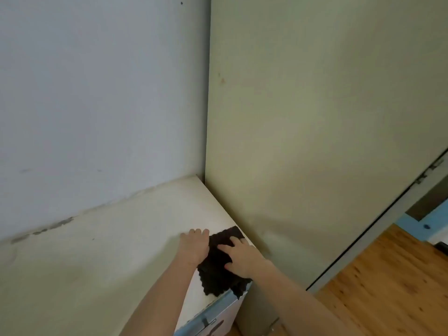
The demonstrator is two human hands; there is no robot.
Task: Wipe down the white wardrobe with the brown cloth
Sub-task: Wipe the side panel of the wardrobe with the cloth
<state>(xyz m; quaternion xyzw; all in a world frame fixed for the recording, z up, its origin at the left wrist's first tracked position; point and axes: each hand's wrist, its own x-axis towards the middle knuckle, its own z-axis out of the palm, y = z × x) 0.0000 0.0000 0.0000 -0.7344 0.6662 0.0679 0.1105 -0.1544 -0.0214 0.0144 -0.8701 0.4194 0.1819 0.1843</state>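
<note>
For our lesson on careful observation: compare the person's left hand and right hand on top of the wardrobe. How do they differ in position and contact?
The right hand lies flat on the dark brown cloth with fingers spread; the left hand rests on the bare wardrobe top at the cloth's left edge. The left hand's fingers are close together; the right hand's are splayed. The left hand reaches farther back. Both are palm down.

Cloth (219, 272) partly under both hands (wardrobe (145, 238) front cut off).
</note>
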